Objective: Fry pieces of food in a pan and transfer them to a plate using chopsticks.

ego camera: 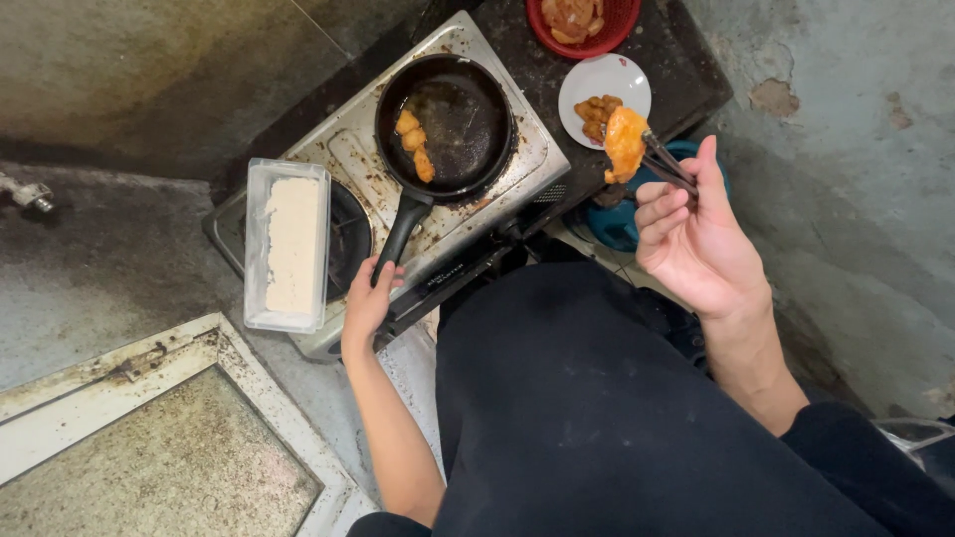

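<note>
My left hand [370, 296] grips the black handle of a dark frying pan [468, 119] that sits on a two-burner gas stove [448, 224]. Several golden pieces of battered food [415, 142] lie in the pan's left half. My right hand [696, 234] holds dark chopsticks [668, 164] that pinch an orange battered piece [625, 142] in the air, over the edge of a white plate [627, 80] with several fried pieces on it.
A clear rectangular tub of white flour [290, 244] rests over the stove's left burner. A red basket of raw marinated pieces [582, 22] stands at the top. A blue gas canister [622, 221] sits right of the stove. Concrete floor and a metal hatch [169, 438] lie to the left.
</note>
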